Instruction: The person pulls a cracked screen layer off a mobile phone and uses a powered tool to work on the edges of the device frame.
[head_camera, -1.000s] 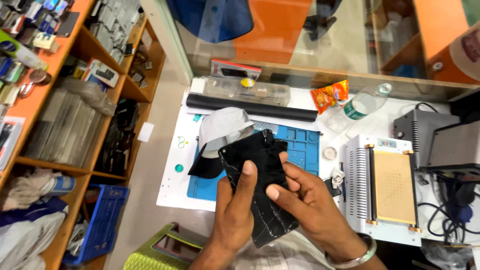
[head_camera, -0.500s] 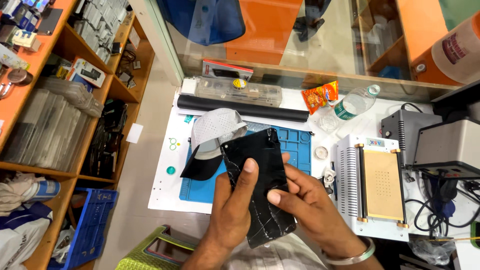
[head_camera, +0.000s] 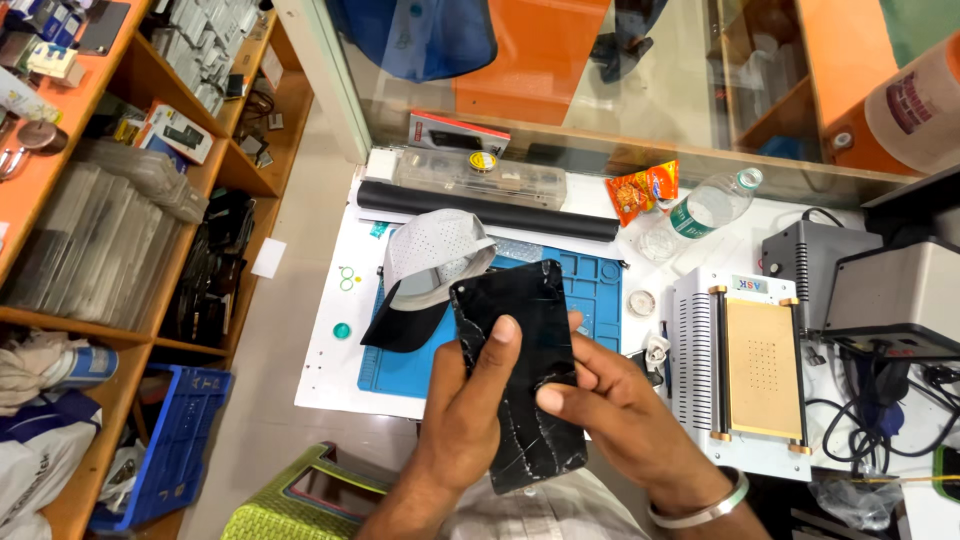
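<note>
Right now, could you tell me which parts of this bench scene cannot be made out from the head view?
- Cracked black phone: its lower left edge is hidden by the left hand, part of its right edge by the right hand.
- Blue mat: the middle lies behind the phone and the grey cap.
- Green stool: cut off by the bottom edge.
- Small round tin: too small to tell its contents.

Glossy cracked glass phone panel (head_camera: 525, 370), perforated cloth cap (head_camera: 430, 260), matt blue rubber mat (head_camera: 590, 300)

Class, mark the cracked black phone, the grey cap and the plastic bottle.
cracked black phone (head_camera: 520, 330): head view, upper glass face.
grey cap (head_camera: 430, 250): head view, perforated crown.
plastic bottle (head_camera: 712, 207): head view, clear body.
</note>
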